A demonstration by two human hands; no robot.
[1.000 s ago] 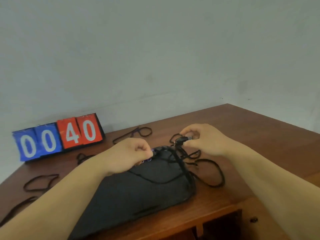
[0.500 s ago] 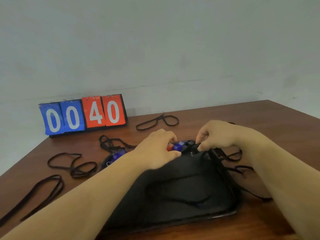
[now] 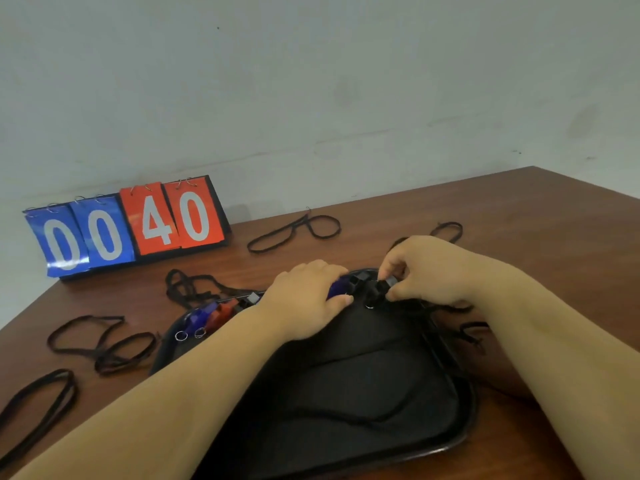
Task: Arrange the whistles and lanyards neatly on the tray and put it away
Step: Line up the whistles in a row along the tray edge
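Whistles (image 3: 252, 298) sit in a row along the far rim of the black tray (image 3: 462, 441), running 10 to 12 o'clock: blue whistle (image 3: 194, 317), red whistle (image 3: 221, 310), more hidden under the hands. Left hand (image 3: 304, 303) is at 12, fingers curled over a second blue whistle (image 3: 337, 288) and gripping it. Right hand (image 3: 427, 271) is at 1 o'clock, fingers pinching a black whistle (image 3: 381, 288) just beside the row.

Progress call: whistle row looks nearly done, with the last pieces being set in line. Lanyards look barely started. One cord (image 3: 360, 415) lies loose across the tray middle. The rest are out on the surface (image 3: 554, 244): a loop (image 3: 292, 227) at 11, a tangle (image 3: 187, 289) at 10, a pile (image 3: 104, 362) and a long lanyard (image 3: 69, 386) at 9, and more cords (image 3: 471, 329) at 2. Flip scoreboard (image 3: 128, 230) stands at 10, well apart.

Left to do: gather the lanyards, lay them neatly on the tray, put the tray away.
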